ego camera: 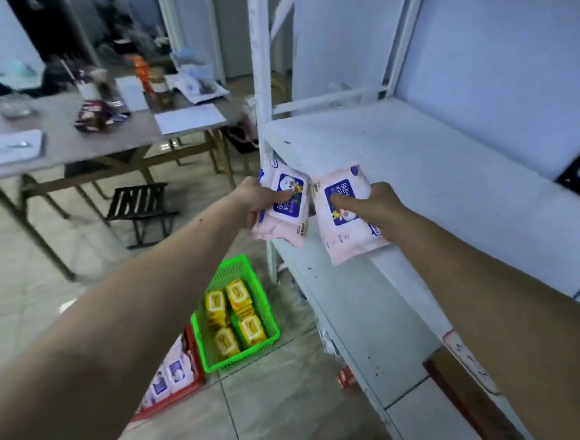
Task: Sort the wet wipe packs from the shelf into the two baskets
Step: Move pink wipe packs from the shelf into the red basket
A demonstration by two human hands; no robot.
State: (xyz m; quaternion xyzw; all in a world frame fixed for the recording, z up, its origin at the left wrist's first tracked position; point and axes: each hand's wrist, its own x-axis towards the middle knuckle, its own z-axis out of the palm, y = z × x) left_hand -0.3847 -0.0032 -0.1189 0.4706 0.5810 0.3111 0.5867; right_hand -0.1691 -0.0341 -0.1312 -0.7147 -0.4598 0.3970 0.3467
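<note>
My left hand [259, 198] grips a pink wet wipe pack with a blue label [286, 213], held at the front left corner of the white shelf [433, 175]. Beside it, my right hand [380, 210] holds a second pink pack [342, 230] over the shelf's front edge. Down on the floor stands a green basket [238, 355] with several yellow packs [235, 314]. To its left a red basket [177, 397] holds pink packs with blue labels [171, 377], partly hidden by my left arm.
A grey folding table [80, 141] with papers, bottles and a dark bag stands at the left. A small black stool [140, 209] sits under it. The shelf's white upright post [260, 67] rises just behind the left pack. Tiled floor [278, 409] lies below.
</note>
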